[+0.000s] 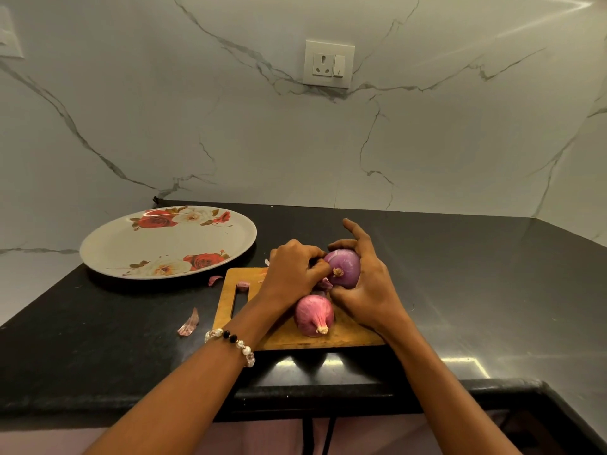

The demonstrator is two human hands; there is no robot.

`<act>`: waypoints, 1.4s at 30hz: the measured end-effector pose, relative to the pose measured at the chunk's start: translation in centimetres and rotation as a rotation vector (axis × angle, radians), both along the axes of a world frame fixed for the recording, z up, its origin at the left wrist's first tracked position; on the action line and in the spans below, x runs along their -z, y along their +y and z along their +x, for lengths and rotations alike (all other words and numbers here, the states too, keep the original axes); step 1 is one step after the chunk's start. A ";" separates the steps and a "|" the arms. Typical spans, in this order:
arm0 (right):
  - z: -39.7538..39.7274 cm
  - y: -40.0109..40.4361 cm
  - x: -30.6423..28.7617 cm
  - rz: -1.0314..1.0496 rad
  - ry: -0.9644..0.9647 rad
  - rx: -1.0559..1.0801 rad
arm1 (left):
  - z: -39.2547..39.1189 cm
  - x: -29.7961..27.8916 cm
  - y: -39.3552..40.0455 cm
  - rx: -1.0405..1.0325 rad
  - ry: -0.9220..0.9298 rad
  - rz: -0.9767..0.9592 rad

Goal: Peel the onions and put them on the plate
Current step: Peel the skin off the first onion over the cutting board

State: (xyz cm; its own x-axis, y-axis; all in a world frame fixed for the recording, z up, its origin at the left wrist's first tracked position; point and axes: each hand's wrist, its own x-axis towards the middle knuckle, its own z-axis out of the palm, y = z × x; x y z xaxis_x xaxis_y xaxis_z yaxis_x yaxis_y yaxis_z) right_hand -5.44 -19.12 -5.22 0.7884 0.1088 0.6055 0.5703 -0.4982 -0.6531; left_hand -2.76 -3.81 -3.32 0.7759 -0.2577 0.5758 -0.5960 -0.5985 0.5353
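Note:
A glossy purple onion is held just above the wooden cutting board. My right hand cups it from the right, thumb and fingers curled round it. My left hand pinches at its left side, where loose skin shows. A second onion, pink and still in its dry skin, lies on the board in front of my hands. The floral plate stands at the back left with no onion on it.
Torn pieces of onion skin lie on the black counter: one left of the board, another by the plate. A third piece sits on the board. The marble wall carries a socket.

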 end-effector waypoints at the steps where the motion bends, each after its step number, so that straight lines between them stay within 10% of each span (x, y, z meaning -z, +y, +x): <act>1: 0.0 0.0 0.0 0.002 0.006 -0.003 | 0.1 0.1 0.0 -0.013 -0.013 0.011; 23: -0.5 0.1 -0.4 0.188 0.057 -0.052 | 0.4 0.5 0.0 -0.096 -0.128 -0.106; 42: 0.2 -0.6 -1.0 0.870 0.228 -0.179 | -0.3 -0.1 -0.1 -0.066 -0.076 -0.232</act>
